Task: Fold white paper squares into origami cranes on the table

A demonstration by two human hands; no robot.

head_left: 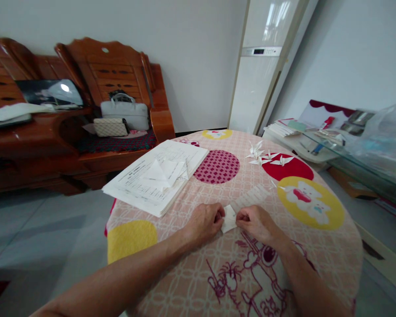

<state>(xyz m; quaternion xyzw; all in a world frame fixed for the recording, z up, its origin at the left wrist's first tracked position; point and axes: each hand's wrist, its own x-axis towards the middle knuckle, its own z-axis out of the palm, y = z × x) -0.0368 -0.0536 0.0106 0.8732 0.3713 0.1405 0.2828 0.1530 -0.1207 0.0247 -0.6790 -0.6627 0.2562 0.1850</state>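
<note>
A small folded square of white paper [229,220] lies on the patterned tablecloth between my two hands. My left hand [207,221] pinches its left edge, fingers curled and pressed together. On the opposite side, my right hand [255,223] has its fingertips closed on the right edge. Just beyond the square rests a thin strip of printed paper [253,195]. Several white folded paper cranes [258,154] sit together farther back on the right. To the left is a stack of printed sheets [135,185] with a loose folded white paper [158,175] on top.
The round table's cloth [178,281] hangs over the edge. At right stands a glass shelf [346,165] with papers, a metal bowl and a plastic bag [383,132]. Wooden chairs [119,61] at the back left hold a grey handbag [132,114]. A tall white cabinet unit [257,83] stands behind.
</note>
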